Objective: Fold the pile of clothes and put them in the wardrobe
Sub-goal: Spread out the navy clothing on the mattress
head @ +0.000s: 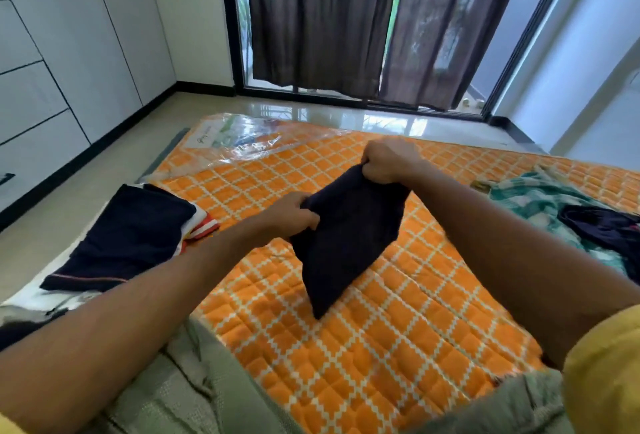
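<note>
Between our hands hangs a dark garment (pixel 349 229) above the mattress (pixel 381 329), left hand (pixel 294 212) and right hand (pixel 388 163) gripping its top corners. Left of them lies a folded stack (pixel 121 236); right, an unfolded pile (pixel 568 205) remains. Nothing seems stored yet.

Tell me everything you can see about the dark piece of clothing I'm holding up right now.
The dark garment is plain navy, almost black, soft-looking cloth, folded into a narrow panel. It hangs tilted above the orange quilted mattress, its lower corner pointing down; whether it touches is unclear. The left hand grips the nearer top corner, the right hand the higher, farther one, cloth bunched in both. No print shows.
</note>
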